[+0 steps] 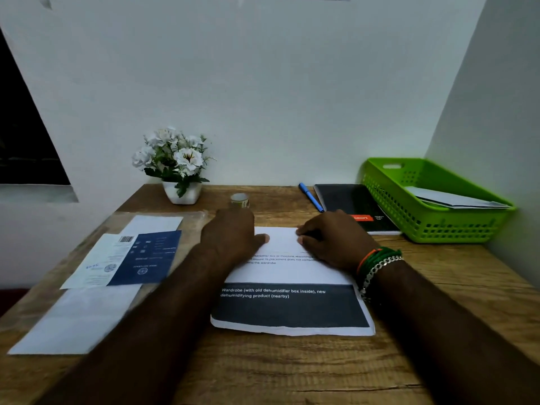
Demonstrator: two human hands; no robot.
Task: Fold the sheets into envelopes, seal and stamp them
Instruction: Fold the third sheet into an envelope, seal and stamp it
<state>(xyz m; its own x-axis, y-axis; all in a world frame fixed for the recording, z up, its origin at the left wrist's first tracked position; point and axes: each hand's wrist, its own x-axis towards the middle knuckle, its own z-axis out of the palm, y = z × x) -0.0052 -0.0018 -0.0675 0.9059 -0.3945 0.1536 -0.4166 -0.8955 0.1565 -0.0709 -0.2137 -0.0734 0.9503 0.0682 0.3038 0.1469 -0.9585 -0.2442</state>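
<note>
A printed sheet (292, 305) with a dark band and white text lies flat on the wooden desk in front of me. My left hand (230, 235) rests palm down on its far left corner, thumb stretched toward the middle. My right hand (330, 238) presses its far right part with fingers curled; bracelets circle that wrist. A small roll of tape (240, 199) stands just beyond my left hand. To the left lie a blue and white leaflet (137, 258) and white paper (79, 317) under it.
A pot of white flowers (178, 165) stands at the back by the wall. A blue pen (311, 197) and a black notebook (355, 206) lie at the back right. A green plastic basket (423, 217) holding envelopes sits in the right corner.
</note>
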